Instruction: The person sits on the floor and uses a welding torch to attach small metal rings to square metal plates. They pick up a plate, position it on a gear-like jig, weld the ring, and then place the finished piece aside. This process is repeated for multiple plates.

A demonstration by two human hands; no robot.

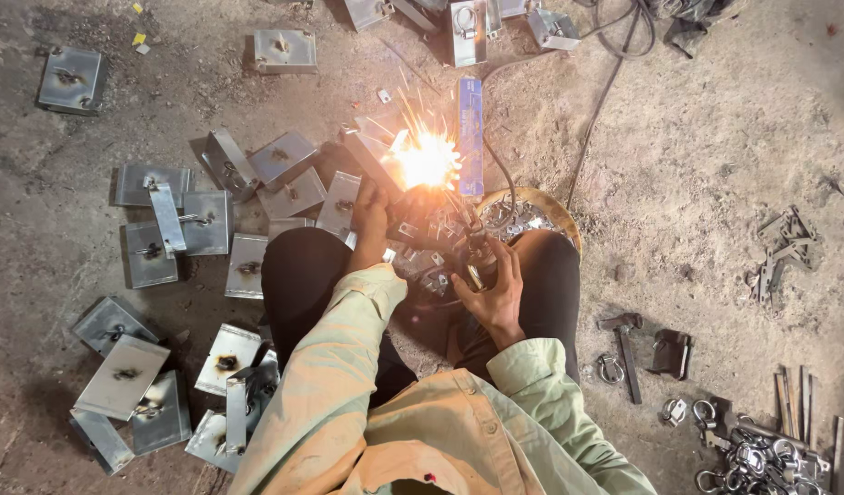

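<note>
Right hand closed on dark welding electrode holder, rod angled to bright arc at 12 o'clock. Left hand pressed on small grey steel plate, steadied against spark. Similar welded plates spread 9 o'clock; hammer laid 3 o'clock, within reach.

Grey metal plate, flat and rectangular, tilted up on edge at scene centre, far of the knees; bright sparks at its right end. Dark welding electrode holder, just right and nearer, angled toward the sparks.
</note>
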